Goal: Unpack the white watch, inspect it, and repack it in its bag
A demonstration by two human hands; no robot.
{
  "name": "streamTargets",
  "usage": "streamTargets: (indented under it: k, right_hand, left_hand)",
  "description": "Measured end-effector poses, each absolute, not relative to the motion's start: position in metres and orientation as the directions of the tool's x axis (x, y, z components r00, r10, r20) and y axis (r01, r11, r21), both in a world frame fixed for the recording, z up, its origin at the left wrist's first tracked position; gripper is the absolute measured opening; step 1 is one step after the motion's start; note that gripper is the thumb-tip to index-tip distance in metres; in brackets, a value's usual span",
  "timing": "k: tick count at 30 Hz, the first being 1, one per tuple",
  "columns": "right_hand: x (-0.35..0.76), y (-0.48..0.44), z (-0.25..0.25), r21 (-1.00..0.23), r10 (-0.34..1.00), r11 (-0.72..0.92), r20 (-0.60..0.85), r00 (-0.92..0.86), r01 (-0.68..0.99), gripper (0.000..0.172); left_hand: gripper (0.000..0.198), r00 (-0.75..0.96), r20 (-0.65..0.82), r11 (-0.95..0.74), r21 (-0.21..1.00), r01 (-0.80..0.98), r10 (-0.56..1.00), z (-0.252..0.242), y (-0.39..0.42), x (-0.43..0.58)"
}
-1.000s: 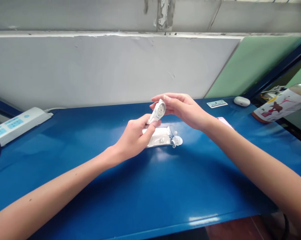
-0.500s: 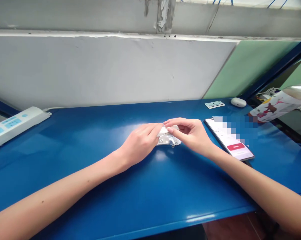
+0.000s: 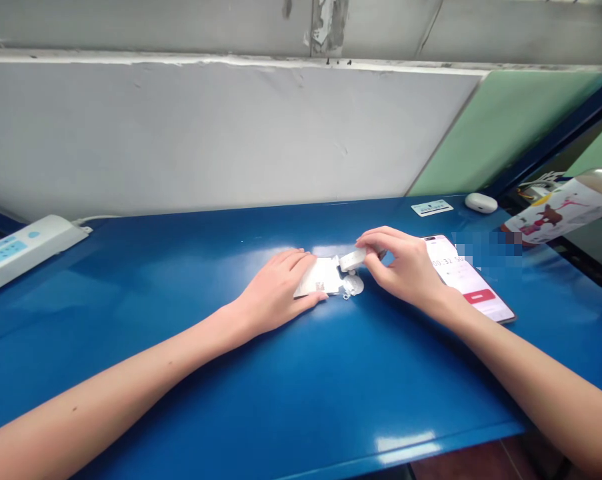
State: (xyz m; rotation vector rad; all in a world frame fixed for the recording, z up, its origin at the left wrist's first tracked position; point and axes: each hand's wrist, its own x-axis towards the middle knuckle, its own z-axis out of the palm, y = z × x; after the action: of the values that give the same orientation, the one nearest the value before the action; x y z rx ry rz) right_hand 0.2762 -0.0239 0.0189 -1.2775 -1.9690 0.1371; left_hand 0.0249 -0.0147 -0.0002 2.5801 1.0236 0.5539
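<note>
The left hand [image 3: 281, 290] is laid open and flat, fingers extended, on the left part of a clear plastic pouch [image 3: 323, 277] lying mid-tabletop [image 3: 181, 347]. The right hand [image 3: 405, 267] is closed in a pinch on a white watch [image 3: 353, 259], which is held at the pouch's right end, just above a small round white tag [image 3: 355, 286]. A lit smartphone [image 3: 473, 287] is seen just right of the right hand, and a white power strip [image 3: 21, 250] at the far left.

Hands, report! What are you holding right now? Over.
Left hand flat on clear packet. Right hand pinching white piece at its end. Phone beside right hand.
</note>
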Motion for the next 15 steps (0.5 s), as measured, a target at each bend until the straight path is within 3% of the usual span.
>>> streamTargets:
  k: [4, 10, 15]
  right_hand:
    - [0.278, -0.021, 0.018, -0.536, 0.866, 0.429, 0.474, -0.162, 0.727, 0.019]
    - [0.274, -0.023, 0.013, -0.717, 0.905, 0.421, 0.371, -0.208, 0.555, 0.014]
    - [0.269, -0.026, 0.006, -0.656, 0.899, 0.436, 0.35, -0.264, 0.616, 0.017]
  left_hand:
    - [0.051, 0.656, 0.259, -0.689, 0.453, 0.566, 0.709, -0.001, -0.016, 0.025]
    - [0.047, 0.642, 0.306, -0.701, 0.456, 0.549, 0.703, -0.001, -0.018, 0.025]
    - [0.048, 0.654, 0.331, -0.729, 0.402, 0.554, 0.68, -0.002, -0.018, 0.025]
